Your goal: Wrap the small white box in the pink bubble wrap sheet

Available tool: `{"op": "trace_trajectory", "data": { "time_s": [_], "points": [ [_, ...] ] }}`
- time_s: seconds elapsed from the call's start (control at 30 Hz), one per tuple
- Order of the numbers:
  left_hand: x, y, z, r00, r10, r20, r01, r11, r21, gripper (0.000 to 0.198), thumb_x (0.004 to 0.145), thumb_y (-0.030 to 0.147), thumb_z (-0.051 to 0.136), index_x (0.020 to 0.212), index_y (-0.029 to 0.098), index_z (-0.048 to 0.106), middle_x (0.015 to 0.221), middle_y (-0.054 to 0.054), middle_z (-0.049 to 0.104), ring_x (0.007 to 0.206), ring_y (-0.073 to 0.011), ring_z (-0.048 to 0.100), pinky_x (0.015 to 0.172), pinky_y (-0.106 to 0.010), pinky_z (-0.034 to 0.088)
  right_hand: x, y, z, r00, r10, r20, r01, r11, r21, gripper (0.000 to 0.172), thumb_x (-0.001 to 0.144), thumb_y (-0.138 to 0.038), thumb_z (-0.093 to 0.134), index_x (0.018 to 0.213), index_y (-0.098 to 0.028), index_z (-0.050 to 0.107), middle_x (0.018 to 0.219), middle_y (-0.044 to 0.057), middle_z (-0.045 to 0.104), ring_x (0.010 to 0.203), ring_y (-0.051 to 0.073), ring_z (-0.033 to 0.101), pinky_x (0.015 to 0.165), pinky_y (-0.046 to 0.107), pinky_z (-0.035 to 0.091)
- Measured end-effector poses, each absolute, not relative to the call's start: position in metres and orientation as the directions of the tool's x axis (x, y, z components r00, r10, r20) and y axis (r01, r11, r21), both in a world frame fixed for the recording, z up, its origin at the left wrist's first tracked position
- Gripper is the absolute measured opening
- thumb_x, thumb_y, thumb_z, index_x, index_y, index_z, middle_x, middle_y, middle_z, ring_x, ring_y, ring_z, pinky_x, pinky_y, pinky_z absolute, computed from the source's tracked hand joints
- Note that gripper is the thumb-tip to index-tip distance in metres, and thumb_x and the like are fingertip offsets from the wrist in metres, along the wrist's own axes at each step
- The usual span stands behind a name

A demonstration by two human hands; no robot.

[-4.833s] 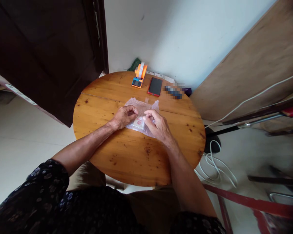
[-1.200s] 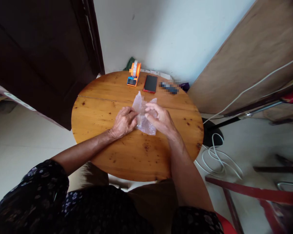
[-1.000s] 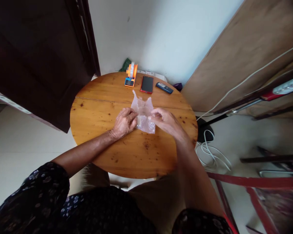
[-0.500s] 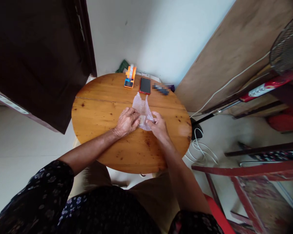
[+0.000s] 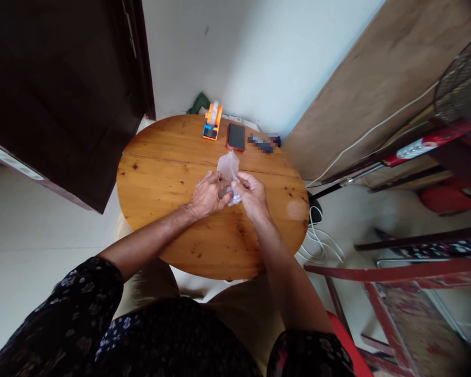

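Looking down from the head view, find left hand (image 5: pixel 210 193) and right hand (image 5: pixel 251 195) meeting near the middle of the bench (image 5: pixel 160 178), fingers (image 5: pixel 223 191) of both clenched on the wrap (image 5: pixel 228 166). Note the wrap bunched small between the two hands, lower part pinched just above the wood, upper end standing free and loose toward the far side. Cannot tell whether anything sits inside the folds.

For a neat job, probably best to pinch close to the fold, pull the film snug without tearing it, press the seam flat against the bench, and pin the loose flap with one thumb.

Beyond the hands, see a dispenser (image 5: pixel 212 121), a phone (image 5: pixel 236 136) just beside it and a blurred dark item (image 5: pixel 260 143) to the right, all near the far rim and well apart from the wrap.

Round wooden top, knotty, with one seam across. Around it: pale floor (image 5: pixel 43 251), white wall (image 5: pixel 251 52), dark door (image 5: pixel 63 78) at left, leaning board (image 5: pixel 377 84) at right, white cable (image 5: pixel 322 245) coiled on the floor, fan (image 5: pixel 463 84) and red frame (image 5: pixel 396 273) toward the right edge.
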State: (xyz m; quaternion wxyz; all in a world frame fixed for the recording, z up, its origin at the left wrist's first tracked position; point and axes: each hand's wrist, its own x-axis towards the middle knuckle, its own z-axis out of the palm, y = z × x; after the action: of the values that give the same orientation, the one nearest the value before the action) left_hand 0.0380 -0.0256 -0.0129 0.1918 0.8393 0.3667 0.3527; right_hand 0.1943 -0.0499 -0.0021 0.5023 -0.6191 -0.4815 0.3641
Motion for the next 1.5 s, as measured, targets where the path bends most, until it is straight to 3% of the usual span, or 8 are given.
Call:
{"op": "trace_trajectory", "data": {
  "time_s": [0.23, 0.43, 0.53, 0.73, 0.9, 1.1, 1.3, 1.5],
  "points": [
    [0.036, -0.024, -0.008, 0.488, 0.78, 0.393, 0.384, -0.596, 0.705, 0.034, 0.076, 0.019, 0.063, 0.108, 0.016, 0.075, 0.102, -0.011, 0.068, 0.1, -0.0265, 0.062, 0.092, -0.041, 0.051, 0.188, -0.067, 0.014, 0.256, 0.967, 0.0, 0.185, -0.049, -0.982, 0.051, 0.074, -0.053, 0.066, 0.112, -0.018, 0.064, 0.089, 0.005, 0.072, 0.061, 0.015, 0.061, 0.053, 0.03, 0.051],
    [0.036, -0.02, -0.001, 0.413, 0.892, 0.185, 0.206, -0.289, 0.935, 0.035, 0.073, 0.015, 0.066, 0.107, 0.015, 0.07, 0.096, -0.004, 0.068, 0.075, -0.013, 0.057, 0.071, -0.026, 0.049, 0.197, -0.079, 0.009, 0.035, 0.998, 0.06, 0.309, 0.047, -0.95, 0.059, 0.075, -0.035, 0.066, 0.132, -0.022, 0.06, 0.119, 0.008, 0.074, 0.078, 0.016, 0.065, 0.07, 0.032, 0.055],
    [0.037, -0.02, -0.001, 0.393, 0.914, 0.102, 0.076, -0.143, 0.987, 0.029, 0.074, 0.013, 0.065, 0.103, 0.015, 0.067, 0.092, -0.002, 0.067, 0.071, -0.0092, 0.055, 0.067, -0.021, 0.046, 0.194, -0.081, 0.005, 0.006, 0.994, 0.106, 0.435, 0.093, -0.896, 0.062, 0.076, -0.031, 0.064, 0.137, -0.024, 0.059, 0.113, 0.005, 0.074, 0.075, 0.015, 0.064, 0.071, 0.032, 0.054],
    [0.038, -0.025, -0.002, 0.355, 0.933, 0.053, 0.005, -0.058, 0.998, 0.023, 0.074, 0.006, 0.062, 0.095, 0.015, 0.064, 0.087, 0.0, 0.065, 0.073, -0.0088, 0.056, 0.069, -0.02, 0.047, 0.192, -0.081, 0.012, -0.021, 0.989, 0.147, 0.633, 0.127, -0.764, 0.059, 0.079, -0.026, 0.06, 0.138, -0.022, 0.061, 0.104, 0.004, 0.075, 0.065, 0.014, 0.06, 0.066, 0.031, 0.053],
    [0.041, -0.029, -0.005, 0.383, 0.918, 0.105, 0.047, -0.133, 0.99, 0.014, 0.081, 0.017, 0.067, 0.095, 0.016, 0.063, 0.089, -0.001, 0.062, 0.069, -0.0078, 0.052, 0.065, -0.02, 0.044, 0.201, -0.081, 0.013, -0.082, 0.989, 0.125, 0.637, 0.149, -0.756, 0.058, 0.078, -0.024, 0.059, 0.136, -0.023, 0.061, 0.11, 0.005, 0.074, 0.067, 0.014, 0.059, 0.068, 0.032, 0.053],
    [0.043, -0.029, -0.011, 0.367, 0.915, 0.167, 0.175, -0.244, 0.954, 0.039, 0.073, 0.013, 0.072, 0.111, 0.017, 0.065, 0.098, -0.002, 0.062, 0.069, -0.0081, 0.049, 0.066, -0.022, 0.044, 0.202, -0.087, 0.01, -0.156, 0.975, 0.159, 0.618, 0.222, -0.754, 0.076, 0.078, -0.019, 0.058, 0.152, -0.025, 0.043, 0.13, 0.009, 0.067, 0.073, 0.014, 0.06, 0.075, 0.035, 0.055],
    [0.043, -0.03, -0.015, 0.372, 0.902, 0.218, 0.202, -0.309, 0.929, 0.049, 0.072, 0.01, 0.069, 0.119, 0.015, 0.062, 0.1, -0.002, 0.061, 0.066, -0.0065, 0.045, 0.065, -0.022, 0.044, 0.222, -0.088, 0.009, -0.081, 0.957, 0.28, 0.514, 0.28, -0.81, 0.054, 0.089, -0.026, 0.057, 0.143, -0.026, 0.052, 0.118, 0.007, 0.074, 0.089, 0.02, 0.067, 0.084, 0.04, 0.056],
    [0.041, -0.033, -0.018, 0.374, 0.87, 0.321, 0.282, -0.436, 0.855, 0.052, 0.073, 0.012, 0.069, 0.124, 0.017, 0.062, 0.105, -0.004, 0.061, 0.068, -0.0082, 0.049, 0.07, -0.025, 0.051, 0.226, -0.072, -0.008, -0.124, 0.917, 0.379, 0.613, 0.371, -0.698, 0.05, 0.09, -0.022, 0.056, 0.139, -0.028, 0.058, 0.113, 0.005, 0.076, 0.109, 0.024, 0.068, 0.101, 0.046, 0.052]
  ]
}}
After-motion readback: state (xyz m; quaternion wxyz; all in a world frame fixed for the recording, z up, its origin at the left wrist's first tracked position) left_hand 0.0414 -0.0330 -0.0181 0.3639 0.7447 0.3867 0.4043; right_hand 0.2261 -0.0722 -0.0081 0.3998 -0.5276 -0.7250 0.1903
